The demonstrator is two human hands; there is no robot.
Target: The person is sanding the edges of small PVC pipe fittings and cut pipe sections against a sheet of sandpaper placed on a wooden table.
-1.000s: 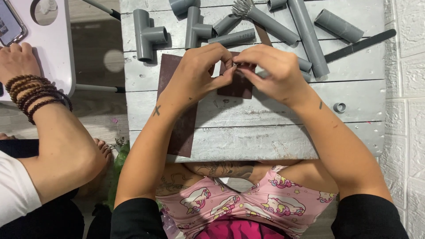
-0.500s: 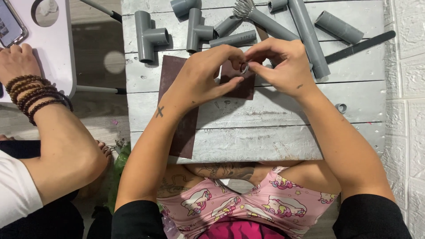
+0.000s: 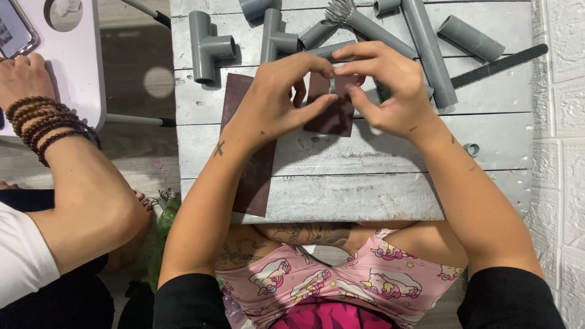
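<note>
Here, both hands meet over the upper middle of the grey plank table [image 3: 365, 183]. The left hand [image 3: 274, 100] and right hand [image 3: 390, 91] bring their fingertips together at one spot, and the grip of each is pinched closed there. What they pinch is too small and too covered to identify; no more than a sliver shows between the fingertips.

Directly beneath the grip lies a small dark brown sandpaper piece [image 3: 332, 119], flat on the table, its top edge under the fingers. To the left of the grip and running toward the person lies a larger sandpaper sheet [image 3: 247, 164], partly under the left wrist.

Beyond the grip, away from the person, grey pipe parts are spread out: a tee [image 3: 204, 45] to the far left, a second tee [image 3: 274, 36] nearer, and a long pipe [image 3: 429, 52] slanting just right of the right hand. A short pipe [image 3: 469, 36] lies further right, well apart. A black file [image 3: 503, 64] lies slanted to the right of the long pipe. A small grey ring [image 3: 470, 148] sits on the table to the right of the right forearm, apart from it.

At far left, another person's hand [image 3: 24, 76], with beaded bracelets [image 3: 46, 125] on the wrist, rests on a white table [image 3: 79, 73].
</note>
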